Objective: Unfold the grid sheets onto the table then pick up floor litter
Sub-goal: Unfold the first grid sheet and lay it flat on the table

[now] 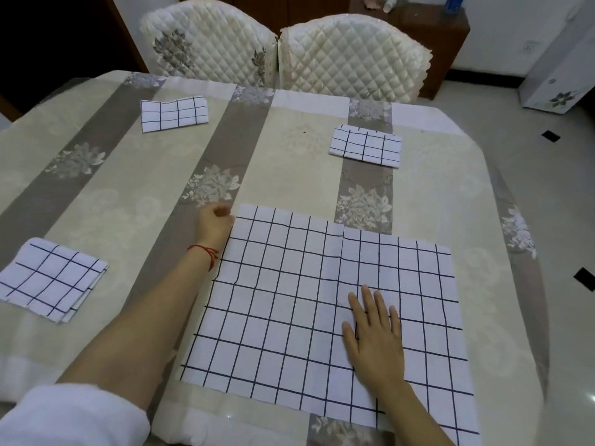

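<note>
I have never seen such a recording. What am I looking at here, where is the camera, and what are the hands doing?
No machine here: a person wears one camera on the head, looking down at their own two bare hands. The table has a striped cloth. One grid sheet lies unfolded in front. The right hand rests flat on it; the left hand pinches its far left corner. Three folded sheets wait: one at left, one far left, one far right. Two chairs stand behind. Small dark bits lie on the floor at right.

Open sheet front; three folded sheets behind, left.
</note>
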